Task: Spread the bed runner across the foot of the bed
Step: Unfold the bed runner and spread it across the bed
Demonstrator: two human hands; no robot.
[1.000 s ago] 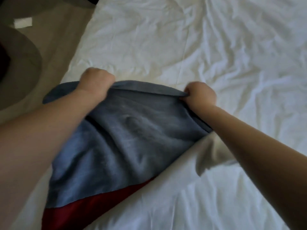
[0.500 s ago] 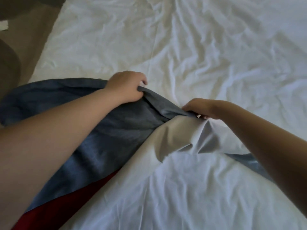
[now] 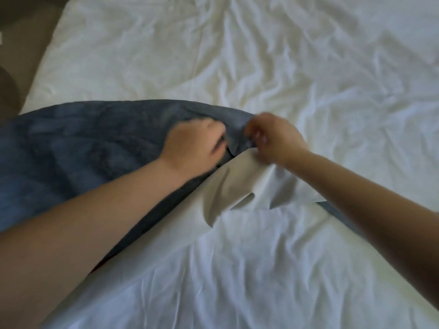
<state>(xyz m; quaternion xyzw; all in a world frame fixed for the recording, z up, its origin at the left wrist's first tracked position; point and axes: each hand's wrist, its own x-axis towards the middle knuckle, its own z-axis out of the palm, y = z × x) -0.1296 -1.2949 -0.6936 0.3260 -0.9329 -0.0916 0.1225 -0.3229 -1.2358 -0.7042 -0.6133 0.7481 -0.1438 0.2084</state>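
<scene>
Though creased throughout, bed [image 3: 308, 67]: white sheet filling most of the view.
Floor [image 3: 33, 27]: brown, at far left beside the mattress edge.
Bed runner [image 3: 83, 150]: blue-grey, lying over the left part of the bed; pale underside [image 3: 237, 186] turned over at the middle.
Left hand [image 3: 197, 146]: blurred, fingers curled into the blue cloth.
Right hand [image 3: 273, 138]: pinching the runner's fold, just beside the left.
Since half a second ago: hands drawn closer together; red patch nearly hidden under the left forearm.
</scene>
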